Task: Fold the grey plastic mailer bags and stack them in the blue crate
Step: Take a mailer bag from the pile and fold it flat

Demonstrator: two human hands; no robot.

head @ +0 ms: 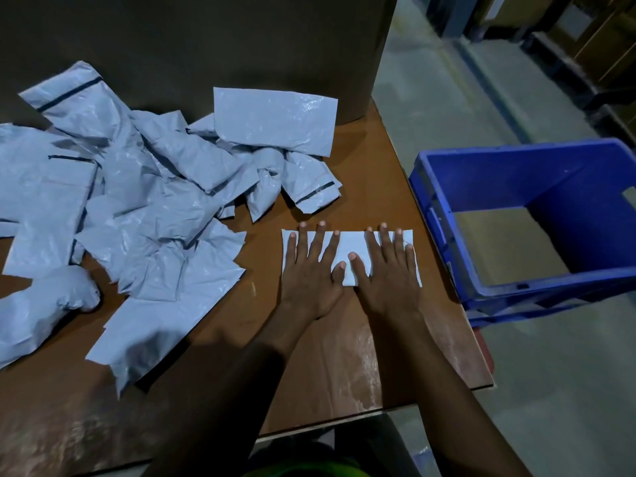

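Note:
A folded grey mailer bag (351, 243) lies flat on the brown table (330, 356), near its right edge. My left hand (311, 270) presses its left half with fingers spread straight. My right hand (387, 270) presses the right half the same way, thumbs almost meeting in the middle. A heap of crumpled grey mailer bags (137, 201) covers the table's left side. The blue crate (526, 222) stands to the right of the table, tilted toward me, and I see no bags inside it.
A tall dark board (206, 39) rises behind the table. One flat mailer (275, 120) leans against it. Grey floor (550, 390) lies to the right and beneath the crate, with dark shelving in the far right corner.

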